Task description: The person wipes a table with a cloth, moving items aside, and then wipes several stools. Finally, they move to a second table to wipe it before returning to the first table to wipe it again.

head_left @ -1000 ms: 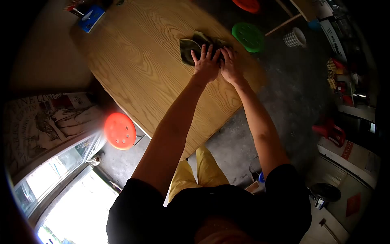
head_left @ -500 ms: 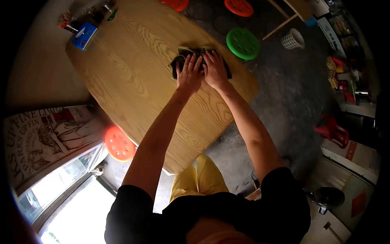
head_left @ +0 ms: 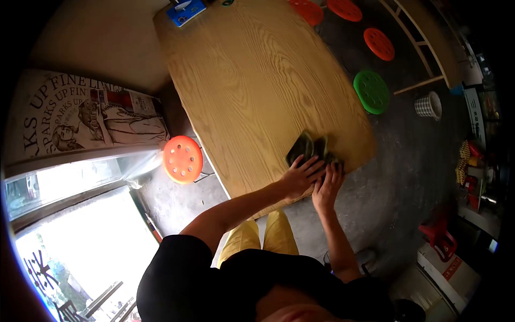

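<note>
A dark green cloth (head_left: 308, 147) lies bunched on the wooden table (head_left: 257, 96), close to its near right edge. My left hand (head_left: 304, 177) presses on the cloth from above, its fingers stretched and slightly apart. Beside it, my right hand (head_left: 328, 188) rests its extended fingers on the cloth's right part, right by the table edge. Both hands touch the cloth and nearly touch each other. The cloth's underside and the parts beneath my fingers are hidden.
An orange stool (head_left: 183, 160) stands left of the table. Off the right side are a green stool (head_left: 371, 92), several red-orange stools and a checkered bin (head_left: 427, 105). A blue box (head_left: 185, 12) sits at the table's far left corner. Stocked shelves line the right.
Both hands and the cloth have moved from farther out on the table to its near right edge. The camera view has also turned and shifted.
</note>
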The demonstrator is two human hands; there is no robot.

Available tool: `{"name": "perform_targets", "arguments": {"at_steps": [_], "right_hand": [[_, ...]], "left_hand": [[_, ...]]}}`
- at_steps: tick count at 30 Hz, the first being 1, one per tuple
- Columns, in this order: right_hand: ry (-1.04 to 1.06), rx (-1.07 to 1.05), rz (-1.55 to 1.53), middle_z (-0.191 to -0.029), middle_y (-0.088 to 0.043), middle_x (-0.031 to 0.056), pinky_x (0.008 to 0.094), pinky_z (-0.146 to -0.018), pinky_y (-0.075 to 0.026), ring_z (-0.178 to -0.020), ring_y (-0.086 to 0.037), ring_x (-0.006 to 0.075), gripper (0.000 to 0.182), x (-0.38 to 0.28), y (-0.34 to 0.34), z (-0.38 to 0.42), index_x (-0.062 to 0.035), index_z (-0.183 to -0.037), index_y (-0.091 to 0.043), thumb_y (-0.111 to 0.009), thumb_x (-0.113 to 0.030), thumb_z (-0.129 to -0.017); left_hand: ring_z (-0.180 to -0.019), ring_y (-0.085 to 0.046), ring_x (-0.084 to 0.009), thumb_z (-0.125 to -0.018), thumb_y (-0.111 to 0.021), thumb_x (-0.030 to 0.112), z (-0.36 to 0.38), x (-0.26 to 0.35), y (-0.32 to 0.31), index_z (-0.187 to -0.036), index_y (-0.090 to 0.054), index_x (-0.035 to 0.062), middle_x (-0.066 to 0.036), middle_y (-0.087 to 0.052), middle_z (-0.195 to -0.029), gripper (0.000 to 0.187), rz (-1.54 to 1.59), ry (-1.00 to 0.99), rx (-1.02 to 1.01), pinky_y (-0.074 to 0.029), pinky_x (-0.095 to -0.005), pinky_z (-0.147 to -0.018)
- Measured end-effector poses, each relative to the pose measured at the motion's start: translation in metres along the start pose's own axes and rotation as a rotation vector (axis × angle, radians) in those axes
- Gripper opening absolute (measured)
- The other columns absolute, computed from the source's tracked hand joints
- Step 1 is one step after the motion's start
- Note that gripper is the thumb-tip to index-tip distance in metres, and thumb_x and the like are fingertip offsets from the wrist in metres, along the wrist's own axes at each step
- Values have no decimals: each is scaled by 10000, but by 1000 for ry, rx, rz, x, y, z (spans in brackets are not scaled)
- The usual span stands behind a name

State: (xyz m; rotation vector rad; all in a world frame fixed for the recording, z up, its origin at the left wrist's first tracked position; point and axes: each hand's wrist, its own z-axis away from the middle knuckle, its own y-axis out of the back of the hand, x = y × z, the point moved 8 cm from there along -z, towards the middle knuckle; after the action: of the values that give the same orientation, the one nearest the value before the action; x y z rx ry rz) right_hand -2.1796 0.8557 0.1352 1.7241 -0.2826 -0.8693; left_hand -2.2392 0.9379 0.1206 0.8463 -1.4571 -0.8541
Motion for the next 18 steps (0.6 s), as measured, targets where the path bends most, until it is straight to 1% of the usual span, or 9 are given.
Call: {"name": "perform_targets", "arguments": {"at_steps": [2,4,7,9,11,13,16,17,18], "right_hand": [[80,-160,-75,-1442,-383,224,683,-1108,-198,-1398,-287,461,478,-52,-28,57,46,-1365,-442,-538,-187,-959],[224,-301,-168,-1451,-376,205,683,-1106,-214,-1414,-277,443,501,-105,-49,88,39,-1363,-457,-598,-189,-940],[464,-349,-137,-1480,-373,163,593,-1152,-227,-1443,-268,370,554,-147,-76,52,9,-1416,-417,-599,-212,-942],[565,-300,-122,-1502,-365,151,557,-1168,-224,-1449,-264,352,580,-173,-78,-9,-7,-1440,-396,-591,-218,-936],[609,-214,-87,-1518,-357,145,552,-1170,-222,-1449,-266,348,591,-192,-91,-74,-15,-1444,-397,-587,-232,-928],[604,-169,-68,-1554,-312,139,545,-1182,-195,-1458,-249,340,580,-210,-111,-138,-35,-1474,-361,-554,-225,-961],[560,-58,-22,-1538,-343,137,539,-1181,-195,-1451,-262,336,554,-238,-137,-224,-33,-1463,-376,-523,-267,-982],[538,-28,-16,-1530,-357,137,538,-1180,-198,-1445,-271,336,546,-245,-143,-248,-32,-1456,-384,-517,-276,-986],[499,1,-5,-1509,-383,150,542,-1175,-207,-1432,-289,347,536,-252,-148,-266,-29,-1443,-399,-523,-276,-983]], "left_hand": [[-1509,-130,-285,-961,-537,403,98,4,-14,-1530,-317,190,-61,-209,-1619,647,-5,120,-105,-158,-593,-1162],[-1501,-169,-259,-926,-592,376,173,-1,-8,-1524,-324,246,-39,-220,-1616,668,70,328,-196,-164,-617,-1154],[-1495,-199,-232,-911,-604,358,202,-35,13,-1505,-354,252,-28,-265,-1600,653,-76,533,-149,-178,-618,-1149],[-1472,-254,-240,-904,-625,300,181,-78,50,-1452,-432,234,-36,-325,-1567,585,-104,619,56,-191,-664,-1112],[-1464,-273,-250,-884,-643,285,156,-131,84,-1433,-450,272,-33,-340,-1559,582,-112,657,229,-192,-675,-1103],[-1485,-225,-244,-873,-642,340,132,-190,116,-1445,-442,309,-32,-299,-1582,606,-167,676,264,-155,-675,-1119],[-1500,-180,-229,-908,-584,394,101,-280,153,-1464,-426,326,-28,-255,-1604,582,-177,728,246,-91,-670,-1144],[-1505,-163,-226,-888,-593,413,90,-305,166,-1490,-383,321,-31,-228,-1615,645,-189,751,192,-68,-674,-1145],[-1505,-160,-225,-878,-597,424,82,-329,177,-1506,-356,291,-33,-224,-1617,685,-165,753,254,-61,-663,-1152]]}}
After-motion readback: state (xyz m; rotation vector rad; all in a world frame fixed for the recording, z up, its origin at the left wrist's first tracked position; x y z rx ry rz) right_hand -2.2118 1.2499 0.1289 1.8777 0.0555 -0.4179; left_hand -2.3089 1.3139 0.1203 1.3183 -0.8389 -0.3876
